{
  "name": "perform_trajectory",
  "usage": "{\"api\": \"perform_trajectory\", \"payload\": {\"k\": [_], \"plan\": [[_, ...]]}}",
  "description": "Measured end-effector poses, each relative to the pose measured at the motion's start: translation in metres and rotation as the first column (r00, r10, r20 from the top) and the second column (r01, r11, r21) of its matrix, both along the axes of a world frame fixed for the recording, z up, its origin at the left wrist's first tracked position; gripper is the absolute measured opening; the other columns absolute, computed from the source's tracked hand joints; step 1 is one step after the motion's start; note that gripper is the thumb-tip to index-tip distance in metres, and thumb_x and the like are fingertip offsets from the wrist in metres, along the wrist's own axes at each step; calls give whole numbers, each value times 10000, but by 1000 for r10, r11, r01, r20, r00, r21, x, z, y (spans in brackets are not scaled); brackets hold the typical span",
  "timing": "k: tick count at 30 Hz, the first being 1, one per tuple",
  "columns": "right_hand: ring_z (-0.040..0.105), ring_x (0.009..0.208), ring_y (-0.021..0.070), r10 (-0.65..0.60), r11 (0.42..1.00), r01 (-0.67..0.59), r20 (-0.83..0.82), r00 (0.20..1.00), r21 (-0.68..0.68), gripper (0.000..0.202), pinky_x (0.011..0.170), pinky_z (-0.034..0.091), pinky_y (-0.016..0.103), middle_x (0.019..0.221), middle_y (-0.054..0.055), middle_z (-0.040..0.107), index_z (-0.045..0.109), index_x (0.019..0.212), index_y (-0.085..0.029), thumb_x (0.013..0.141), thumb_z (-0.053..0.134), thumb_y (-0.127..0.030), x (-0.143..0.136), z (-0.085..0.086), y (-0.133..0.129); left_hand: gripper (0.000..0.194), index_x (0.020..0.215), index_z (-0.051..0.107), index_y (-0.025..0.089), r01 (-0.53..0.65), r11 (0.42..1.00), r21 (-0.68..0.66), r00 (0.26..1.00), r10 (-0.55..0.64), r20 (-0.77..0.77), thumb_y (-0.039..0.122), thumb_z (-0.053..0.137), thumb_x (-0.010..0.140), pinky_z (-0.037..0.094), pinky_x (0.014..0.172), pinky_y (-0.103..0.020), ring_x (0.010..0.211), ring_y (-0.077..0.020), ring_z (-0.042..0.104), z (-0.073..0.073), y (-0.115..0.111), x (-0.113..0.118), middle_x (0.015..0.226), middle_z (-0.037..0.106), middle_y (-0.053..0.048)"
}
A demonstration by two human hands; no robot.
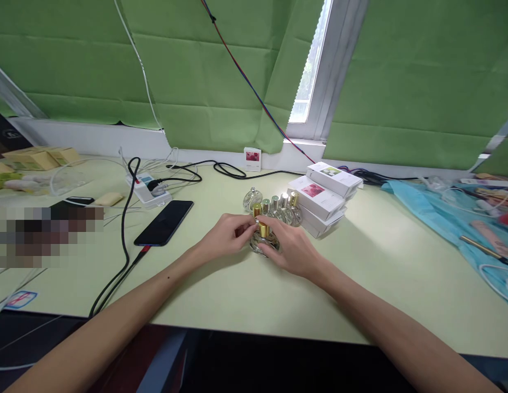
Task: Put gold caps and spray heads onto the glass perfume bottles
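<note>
Near the middle of the table, both hands meet at a small group of glass perfume bottles. The front bottle [264, 231] has a shiny gold cap and stands upright. My right hand [293, 248] curves around that bottle's right side, thumb low and fingers up by the cap. My left hand [229, 236] is closed at its left, with thumb and fingertips pinched beside the cap; what they hold is too small to make out. Just behind stand several more bottles [284, 207] in a row, with gold, silver and pale green caps. Another glass bottle [252, 199] sits behind their left end.
White boxes [325, 196] are stacked right of the bottles, and a small box [253, 159] leans at the wall. Leftward lie a black phone [164, 222], a power strip [146, 188] and loose cables. A blue cloth [421, 213] with clutter covers the right side.
</note>
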State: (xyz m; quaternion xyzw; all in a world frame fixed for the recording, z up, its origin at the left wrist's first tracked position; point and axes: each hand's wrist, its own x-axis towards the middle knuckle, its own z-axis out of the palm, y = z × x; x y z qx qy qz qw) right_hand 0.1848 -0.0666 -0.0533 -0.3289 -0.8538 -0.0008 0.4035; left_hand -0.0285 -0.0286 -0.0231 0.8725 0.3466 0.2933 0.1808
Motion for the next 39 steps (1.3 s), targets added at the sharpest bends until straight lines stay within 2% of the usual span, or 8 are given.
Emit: {"api": "perform_trajectory", "payload": {"k": [17, 33, 39], "plan": [[739, 971, 261, -10, 997, 9, -10, 1000, -76, 510, 714, 590, 351, 1276, 133, 706, 440, 1467, -229, 991, 624, -240, 2, 1, 0, 286, 786, 635, 156, -4, 1000, 22, 1000, 4, -6, 301, 499, 991, 350, 555, -223, 539, -86, 439, -3, 1, -1, 602, 544, 40], [741, 1027, 269, 10, 999, -13, -62, 998, -47, 495, 776, 610, 368, 1218, 141, 729, 467, 1457, -195, 989, 624, -218, 0, -1, 1, 295, 766, 616, 153, 5, 999, 41, 1000, -4, -7, 288, 494, 998, 348, 549, -219, 530, -77, 418, -2, 2, -1, 597, 532, 44], [747, 995, 264, 1, 999, -4, -67, 998, -44, 458, 739, 599, 351, 1198, 142, 737, 483, 1437, -188, 1002, 616, -244, -1, 0, 0, 293, 772, 624, 153, 7, 999, 35, 1000, -7, -4, 291, 495, 996, 351, 550, -221, 532, -78, 423, -2, 1, -1, 598, 537, 44]]}}
